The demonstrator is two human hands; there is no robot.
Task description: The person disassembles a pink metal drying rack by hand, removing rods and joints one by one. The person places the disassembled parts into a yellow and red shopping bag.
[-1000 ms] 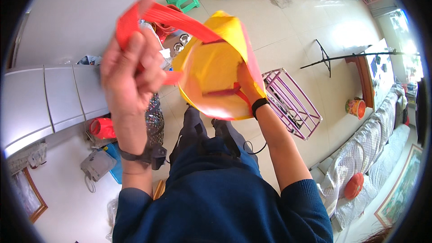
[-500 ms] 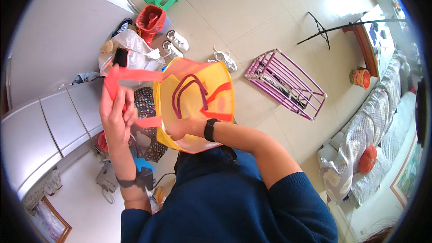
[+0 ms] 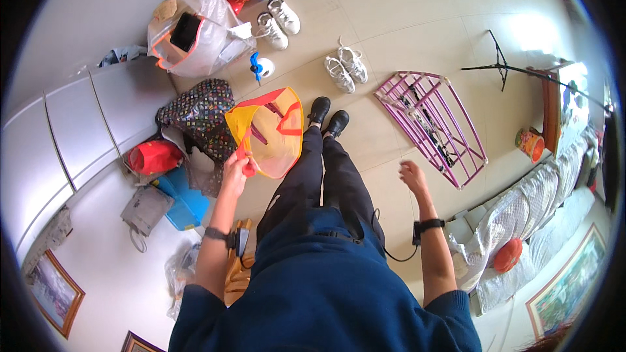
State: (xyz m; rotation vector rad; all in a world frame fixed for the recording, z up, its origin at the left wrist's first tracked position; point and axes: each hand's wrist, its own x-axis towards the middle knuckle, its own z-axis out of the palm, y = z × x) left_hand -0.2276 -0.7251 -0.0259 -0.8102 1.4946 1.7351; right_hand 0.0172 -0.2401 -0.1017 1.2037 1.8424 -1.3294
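My left hand (image 3: 236,173) is closed around the red handle of a yellow and red tote bag (image 3: 274,153). The bag hangs beside my left leg, its mouth wide and its pale inner side showing. A second red handle (image 3: 291,120) loops over its right side, and dark purple straps (image 3: 259,133) show inside. What lies at its bottom cannot be made out. Off to the right, away from the bag, my right hand (image 3: 412,177) is empty with its fingers loosely bent, near the purple rack.
A purple tube rack (image 3: 433,130) lies on the floor at right. White sneakers (image 3: 345,68), a blue-topped white object (image 3: 264,67) and a plastic bag (image 3: 199,32) lie ahead. A patterned cloth bag (image 3: 199,107) and blue bin (image 3: 181,199) sit left; a covered sofa (image 3: 515,215) stands right.
My right hand has come out of the tote bag and swung right. My left hand has lowered with the bag, which now hangs lower and narrower. My legs and shoes have come into view.
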